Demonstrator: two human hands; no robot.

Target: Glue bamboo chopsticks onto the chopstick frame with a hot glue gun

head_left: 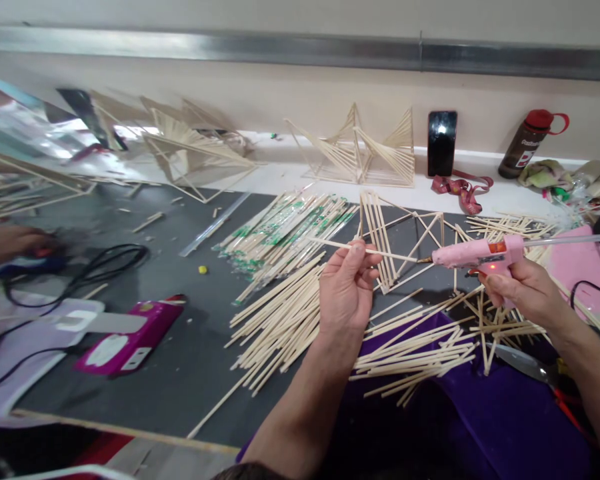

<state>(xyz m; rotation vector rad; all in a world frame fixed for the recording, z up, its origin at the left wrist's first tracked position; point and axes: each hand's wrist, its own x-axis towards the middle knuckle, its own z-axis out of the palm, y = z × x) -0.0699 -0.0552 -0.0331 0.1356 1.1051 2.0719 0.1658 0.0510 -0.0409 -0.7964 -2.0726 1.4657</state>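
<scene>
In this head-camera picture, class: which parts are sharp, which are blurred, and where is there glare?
Head view: the left hand pinching a stick and the right hand holding the pink glue gun are sharp; the far left edge is smeared; glare whitens the phone.

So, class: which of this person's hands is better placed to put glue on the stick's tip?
The right hand: it grips the pink glue gun, whose nozzle nearly meets the tip of the stick pinched by the left hand.
</scene>
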